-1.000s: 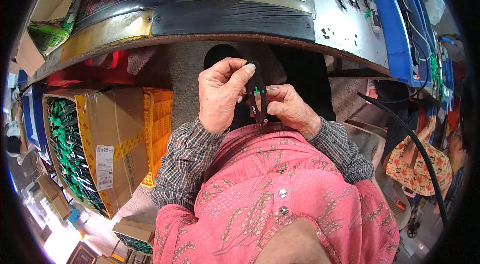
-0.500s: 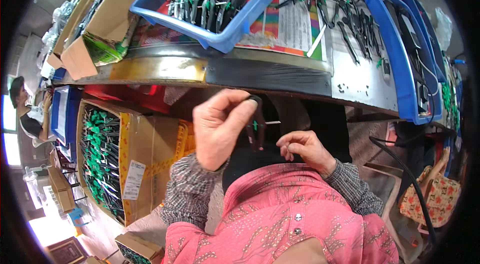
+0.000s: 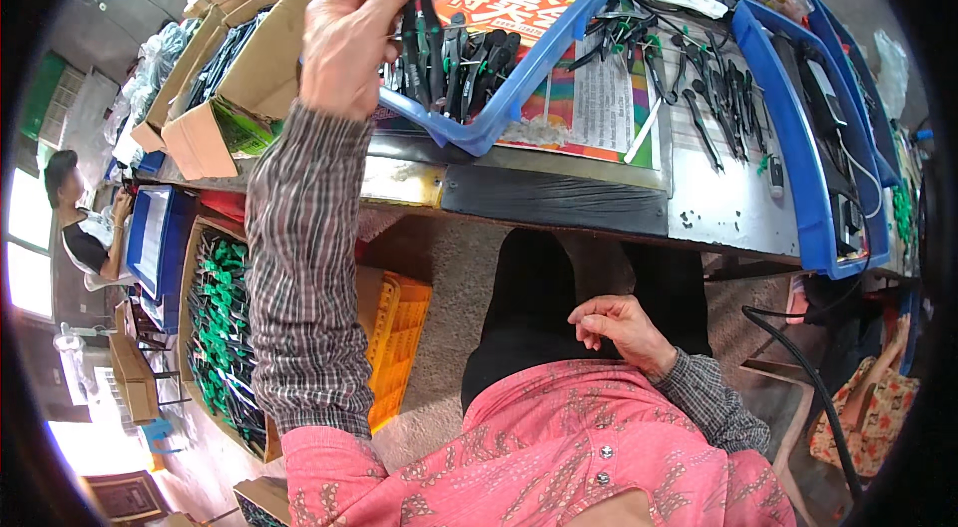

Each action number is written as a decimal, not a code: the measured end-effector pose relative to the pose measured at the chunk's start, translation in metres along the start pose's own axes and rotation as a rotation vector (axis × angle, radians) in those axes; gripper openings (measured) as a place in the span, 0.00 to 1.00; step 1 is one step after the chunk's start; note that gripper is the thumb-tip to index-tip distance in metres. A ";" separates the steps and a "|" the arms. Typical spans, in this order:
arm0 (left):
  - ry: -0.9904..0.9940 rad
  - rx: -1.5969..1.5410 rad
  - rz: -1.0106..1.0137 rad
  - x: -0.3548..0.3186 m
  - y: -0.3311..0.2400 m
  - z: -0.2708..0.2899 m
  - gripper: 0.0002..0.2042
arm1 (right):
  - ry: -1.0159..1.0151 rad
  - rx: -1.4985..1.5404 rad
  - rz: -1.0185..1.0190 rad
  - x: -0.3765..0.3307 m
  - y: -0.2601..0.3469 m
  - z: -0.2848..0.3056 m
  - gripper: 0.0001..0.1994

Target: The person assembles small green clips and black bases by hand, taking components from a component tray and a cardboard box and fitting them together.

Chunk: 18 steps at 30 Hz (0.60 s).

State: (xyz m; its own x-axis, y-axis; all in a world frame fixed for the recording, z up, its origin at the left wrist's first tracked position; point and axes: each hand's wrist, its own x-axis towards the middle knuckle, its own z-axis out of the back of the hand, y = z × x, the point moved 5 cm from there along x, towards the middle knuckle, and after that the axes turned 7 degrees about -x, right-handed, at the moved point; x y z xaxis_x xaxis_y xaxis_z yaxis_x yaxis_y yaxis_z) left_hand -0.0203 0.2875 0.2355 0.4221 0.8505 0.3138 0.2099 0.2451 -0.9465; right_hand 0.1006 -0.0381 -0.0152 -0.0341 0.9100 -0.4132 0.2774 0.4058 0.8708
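Observation:
My left hand [image 3: 344, 43] reaches over the near left of a blue tray [image 3: 477, 140]. Thumb and fingers pinch the top end of a slim black plier-like tool [image 3: 430, 33] with a small green part on it. The tool hangs upright beside several similar black tools [image 3: 479, 68] standing in the tray; whether its lower end touches the tray's bottom is hidden. Above my lap rests my right hand [image 3: 627, 332], its fingers loosely curled in, with no object showing in them.
More black tools [image 3: 723, 103] lie at the right of the bench, near a blue bin [image 3: 783, 118] of dark items. Left stand an open carton [image 3: 225, 327] of green-and-black tools and an orange crate [image 3: 401, 337]. A black cable [image 3: 818, 377] hangs at right. Another person [image 3: 90, 228] sits far left.
My left hand has carried the black tool from above my lap up and left to the tray. My right hand has dropped slightly, staying near my lap. The view has shifted a little.

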 end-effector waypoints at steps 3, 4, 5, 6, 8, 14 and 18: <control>0.043 -0.032 0.066 0.019 0.024 -0.014 0.07 | -0.013 -0.012 0.001 0.000 -0.001 0.003 0.10; 0.025 0.016 0.089 0.022 0.030 -0.012 0.07 | -0.006 -0.009 -0.008 0.000 0.000 0.001 0.10; 0.044 0.034 0.119 0.028 0.042 -0.015 0.07 | -0.019 -0.002 -0.017 -0.001 -0.001 0.002 0.10; 0.061 0.053 0.147 0.032 0.054 -0.017 0.07 | -0.024 -0.003 -0.013 -0.002 -0.001 0.003 0.10; 0.054 0.195 0.183 0.035 0.067 -0.022 0.08 | -0.036 -0.011 -0.028 -0.002 -0.002 0.005 0.10; 0.122 0.773 -0.079 0.041 0.076 -0.033 0.13 | -0.047 -0.025 -0.050 -0.001 -0.006 0.010 0.11; 0.162 0.940 -0.219 0.033 0.064 -0.041 0.13 | -0.056 -0.027 -0.056 -0.001 -0.007 0.012 0.10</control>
State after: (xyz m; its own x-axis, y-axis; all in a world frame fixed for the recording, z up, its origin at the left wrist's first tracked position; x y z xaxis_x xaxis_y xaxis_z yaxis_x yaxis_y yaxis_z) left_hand 0.0434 0.3119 0.1882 0.5883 0.6852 0.4294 -0.4610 0.7204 -0.5182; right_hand 0.1108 -0.0428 -0.0239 0.0049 0.8802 -0.4747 0.2508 0.4584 0.8526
